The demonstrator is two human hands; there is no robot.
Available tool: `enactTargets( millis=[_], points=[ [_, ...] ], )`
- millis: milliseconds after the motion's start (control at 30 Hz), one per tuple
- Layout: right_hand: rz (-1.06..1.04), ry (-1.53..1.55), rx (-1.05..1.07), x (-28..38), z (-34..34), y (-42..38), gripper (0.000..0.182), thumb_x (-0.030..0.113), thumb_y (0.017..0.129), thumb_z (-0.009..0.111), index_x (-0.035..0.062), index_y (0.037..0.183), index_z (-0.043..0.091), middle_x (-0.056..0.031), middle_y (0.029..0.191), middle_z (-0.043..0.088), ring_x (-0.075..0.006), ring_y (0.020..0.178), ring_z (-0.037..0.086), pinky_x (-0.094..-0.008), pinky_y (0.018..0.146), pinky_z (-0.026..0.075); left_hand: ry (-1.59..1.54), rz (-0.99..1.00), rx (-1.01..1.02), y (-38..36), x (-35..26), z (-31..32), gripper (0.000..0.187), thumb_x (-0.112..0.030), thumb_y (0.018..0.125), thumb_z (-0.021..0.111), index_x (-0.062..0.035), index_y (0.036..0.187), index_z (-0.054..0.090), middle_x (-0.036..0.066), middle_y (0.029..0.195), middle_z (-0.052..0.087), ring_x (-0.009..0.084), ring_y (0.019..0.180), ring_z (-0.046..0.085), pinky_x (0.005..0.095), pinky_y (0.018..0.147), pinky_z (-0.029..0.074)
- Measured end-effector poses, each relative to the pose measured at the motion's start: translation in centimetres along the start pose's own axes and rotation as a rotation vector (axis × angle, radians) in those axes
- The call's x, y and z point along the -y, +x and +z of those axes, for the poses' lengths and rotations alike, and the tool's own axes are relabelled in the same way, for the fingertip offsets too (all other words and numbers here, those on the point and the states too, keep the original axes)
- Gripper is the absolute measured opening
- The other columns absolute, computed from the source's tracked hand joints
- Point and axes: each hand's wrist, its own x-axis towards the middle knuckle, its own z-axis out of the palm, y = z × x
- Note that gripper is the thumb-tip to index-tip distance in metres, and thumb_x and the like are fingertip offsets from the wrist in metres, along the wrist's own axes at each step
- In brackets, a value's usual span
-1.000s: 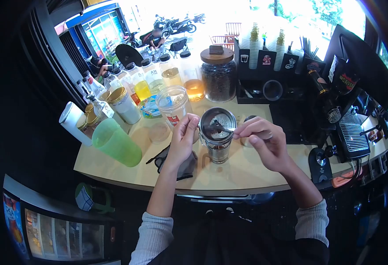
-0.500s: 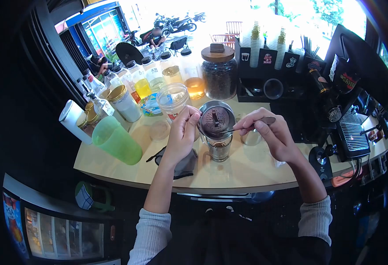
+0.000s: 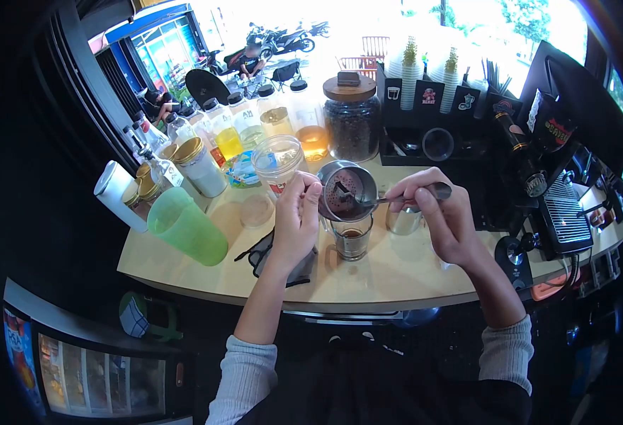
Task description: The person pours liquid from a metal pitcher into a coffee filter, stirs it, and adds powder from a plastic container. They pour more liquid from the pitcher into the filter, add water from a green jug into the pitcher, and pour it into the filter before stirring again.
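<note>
The metal cup (image 3: pixel 354 183) is held tilted above the glass (image 3: pixel 354 248), its open mouth turned up toward the camera; whether the two touch is hard to tell. It looks thin-walled, stiff and light, likely smooth enough to turn in the fingers if wet, so its near-left side or rim seems the sound place to hold it. The left hand (image 3: pixel 298 216) does this, its grip pinching the cup there with the thumb uppermost, though the exact contact is partly hidden. The right hand (image 3: pixel 442 216) pinches the spoon (image 3: pixel 378 202) between thumb and fingers along its handle; the spoon should be rigid and slim, easily rolled, and best taken mid-length, as here. One end reaches into the cup, the other sticks out past the thumb. The glass, standing upright on the tabletop (image 3: pixel 403 276) with some dark contents low inside, is probably the most fragile piece and calls for hold around its lower wall. Both forearms reach forward and angle inward, wrists raised off the tabletop, sleeves (image 3: pixel 506 354) pushed up near the elbows.
</note>
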Motion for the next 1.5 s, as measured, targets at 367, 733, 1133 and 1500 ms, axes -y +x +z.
enactTargets(
  millis=[367,733,1133,1500],
  points=[
    [-0.054,-0.091,-0.046,0.0,0.9,-0.4,0.010,0.002,0.089,0.059,-0.0001,0.097,0.053,-0.0118,0.091,0.064,-0.0174,0.079,0.066,-0.0279,0.071,0.051,0.083,0.120,-0.039,-0.6,0.0,0.4,0.021,-0.018,0.097,0.049,0.0001,0.085,0.049,0.007,0.079,0.050,0.0178,0.075,0.048,0.0290,0.071,0.040],
    [-0.188,-0.114,-0.024,0.3,0.7,-1.4,0.015,0.003,0.081,0.069,0.0011,0.089,0.057,-0.0132,0.092,0.066,-0.0183,0.076,0.066,-0.0270,0.065,0.053,0.065,0.121,-0.075,-0.9,-0.2,0.5,0.020,-0.016,0.096,0.049,-0.0002,0.084,0.049,0.008,0.080,0.050,0.0192,0.075,0.048,0.0300,0.071,0.040],
    [-0.194,-0.292,0.043,1.5,0.3,-3.3,0.018,0.005,0.079,0.071,0.0018,0.094,0.062,-0.0127,0.090,0.068,-0.0215,0.076,0.068,-0.0286,0.064,0.055,0.079,0.190,-0.085,-0.9,0.2,0.7,0.021,-0.016,0.096,0.049,-0.0003,0.083,0.048,0.010,0.080,0.051,0.0218,0.076,0.050,0.0315,0.070,0.039],
    [-0.246,-0.315,-0.015,1.5,0.0,-3.1,0.016,0.005,0.082,0.068,0.0020,0.097,0.065,-0.0126,0.095,0.067,-0.0210,0.076,0.068,-0.0264,0.060,0.053,0.036,0.131,-0.081,-1.3,0.3,0.7,0.019,-0.014,0.097,0.048,0.0005,0.085,0.048,0.009,0.084,0.051,0.0176,0.077,0.050,0.0285,0.071,0.041]
  ],
)
